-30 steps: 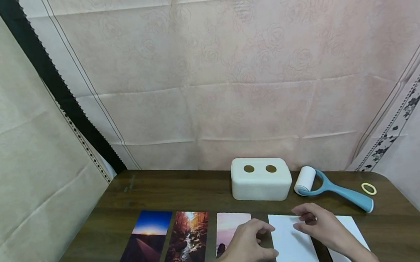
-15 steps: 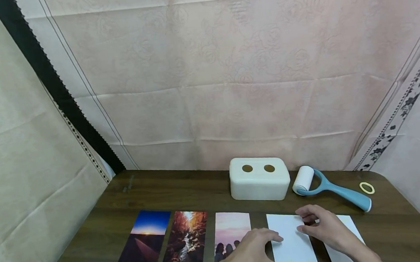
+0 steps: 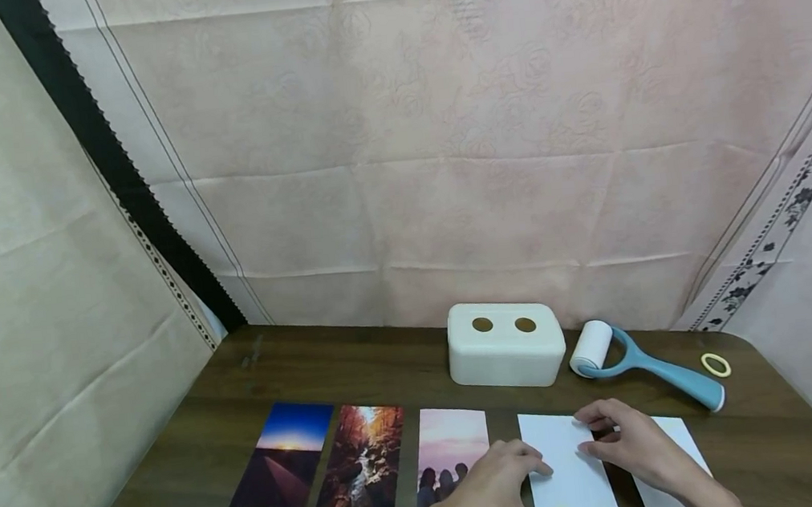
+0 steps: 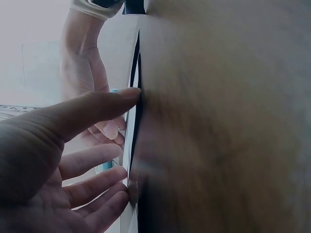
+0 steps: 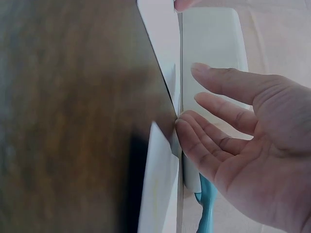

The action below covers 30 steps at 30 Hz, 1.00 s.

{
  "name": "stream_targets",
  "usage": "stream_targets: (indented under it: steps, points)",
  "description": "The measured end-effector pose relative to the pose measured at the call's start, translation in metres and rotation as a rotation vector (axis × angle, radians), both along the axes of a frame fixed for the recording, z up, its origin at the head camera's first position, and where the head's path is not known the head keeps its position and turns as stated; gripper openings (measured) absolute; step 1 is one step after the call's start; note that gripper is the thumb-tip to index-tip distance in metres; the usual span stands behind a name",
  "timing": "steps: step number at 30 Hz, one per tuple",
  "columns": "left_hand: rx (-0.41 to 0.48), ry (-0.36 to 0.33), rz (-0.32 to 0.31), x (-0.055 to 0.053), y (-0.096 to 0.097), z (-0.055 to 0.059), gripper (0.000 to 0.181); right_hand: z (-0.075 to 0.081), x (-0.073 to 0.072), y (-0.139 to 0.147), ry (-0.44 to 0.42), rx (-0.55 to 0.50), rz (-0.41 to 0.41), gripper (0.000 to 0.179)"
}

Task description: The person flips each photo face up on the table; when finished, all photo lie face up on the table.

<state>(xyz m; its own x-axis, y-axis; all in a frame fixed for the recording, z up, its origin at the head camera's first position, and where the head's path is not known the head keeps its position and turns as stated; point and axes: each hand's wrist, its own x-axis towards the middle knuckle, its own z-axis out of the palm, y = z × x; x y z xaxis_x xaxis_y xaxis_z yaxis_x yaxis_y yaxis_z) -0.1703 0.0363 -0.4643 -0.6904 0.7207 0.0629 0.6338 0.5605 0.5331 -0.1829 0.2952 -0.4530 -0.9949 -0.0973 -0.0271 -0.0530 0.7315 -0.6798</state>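
A white blank card (image 3: 573, 487) lies flat on the wooden table between the two hands. At its left edge is my left hand (image 3: 490, 489), thumb and fingers spread, fingertips right at the card. My right hand (image 3: 629, 442) is over its right edge, fingers gently bent and the thumb apart from them. In the right wrist view, that hand's lower fingertips (image 5: 182, 127) meet the table beside the card, nothing pinched. A second white card (image 3: 686, 442) lies partly under the right forearm. The pink-sky photo card (image 3: 451, 436) is partly covered by my left hand.
Further left lie a forest-stream photo card (image 3: 361, 463) and a sunset-road photo card (image 3: 282, 457). Behind the cards stand a white box (image 3: 504, 362) with two round holes and a blue-handled lint roller (image 3: 666, 376). A pale yellow ring (image 3: 715, 365) lies at the right. Cloth hangs behind the table.
My left hand has moved right and down to the white card's left edge, uncovering more of the pink photo card. My right hand has shifted slightly right, toward the card's right edge.
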Motion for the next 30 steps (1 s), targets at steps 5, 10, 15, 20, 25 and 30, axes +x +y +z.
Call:
stream_targets:
  steps: [5,10,15,20,25,30]
  points:
    - [-0.024,-0.01,0.012,0.0,0.002,-0.001,0.055,-0.001,0.001,0.0,-0.005,-0.006,-0.003,0.034]
    - [-0.062,-0.02,0.041,0.0,0.006,-0.001,0.052,-0.002,0.001,0.0,-0.016,-0.005,-0.015,0.033]
    - [-0.081,0.005,0.05,0.001,0.008,-0.001,0.05,-0.002,0.001,0.0,-0.022,-0.003,-0.025,0.033]
    - [-0.089,0.055,0.041,0.001,0.007,-0.002,0.049,-0.002,0.002,0.0,-0.022,-0.006,-0.02,0.033]
    - [-0.097,0.038,0.05,0.0,0.009,-0.001,0.048,-0.001,0.001,0.0,-0.02,-0.002,-0.029,0.033]
    - [-0.097,0.009,0.077,0.0,0.011,-0.001,0.047,-0.001,0.0,0.001,-0.009,-0.008,-0.022,0.033]
